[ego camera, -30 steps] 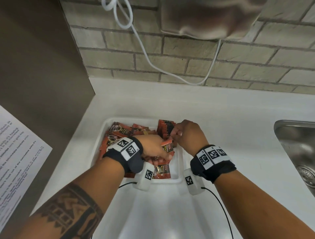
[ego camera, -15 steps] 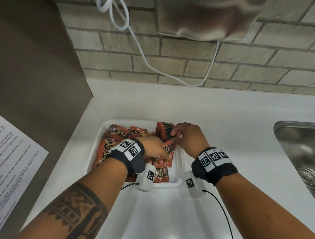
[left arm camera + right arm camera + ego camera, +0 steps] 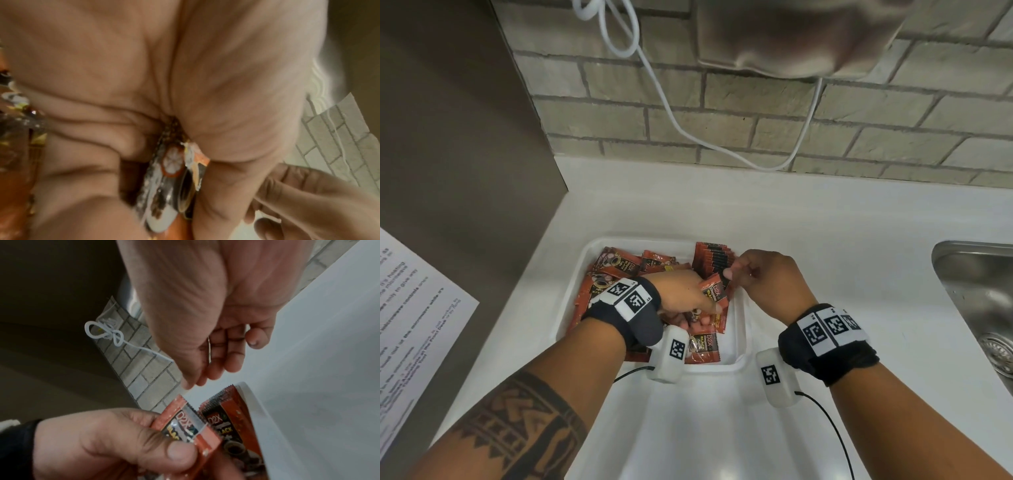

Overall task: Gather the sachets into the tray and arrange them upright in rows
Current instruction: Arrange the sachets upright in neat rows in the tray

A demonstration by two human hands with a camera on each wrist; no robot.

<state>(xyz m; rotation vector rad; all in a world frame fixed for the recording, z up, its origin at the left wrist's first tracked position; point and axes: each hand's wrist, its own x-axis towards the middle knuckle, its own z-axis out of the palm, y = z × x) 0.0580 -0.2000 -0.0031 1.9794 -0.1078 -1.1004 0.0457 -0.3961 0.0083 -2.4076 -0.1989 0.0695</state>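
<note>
The red-and-black foil coffee sachets (image 3: 619,270) lie in the shallow white rectangular plastic tray (image 3: 740,329), which sits at the centre of the head view on the white countertop (image 3: 825,240). Most lie flat and jumbled across the tray's left and middle, while a tight upright row of sachets (image 3: 714,257) stands on edge at the tray's upper right corner. The left hand (image 3: 681,291) reaches over the middle of the tray and grips a small bundle of sachets (image 3: 712,291), thumb curled over their printed faces and fingers folded beneath; in the left wrist view the bundle's (image 3: 170,178) edges show squeezed between palm and fingers. In the right wrist view, the same bundle (image 3: 185,421) sits at lower centre under the left thumb. The right hand (image 3: 767,281) hovers just beside the bundle, near the upright row, its fingers (image 3: 232,353) loosely curled with nothing in them and the thumb tip close to the bundle's top edge. Both wrists wear black bands carrying white marker tags. A steel sink (image 3: 976,301) sits at the right edge, a grey brick wall (image 3: 756,113) runs across the top with a white cord (image 3: 671,109) looping down it, and a printed paper sheet (image 3: 410,308) hangs at the left edge.
</note>
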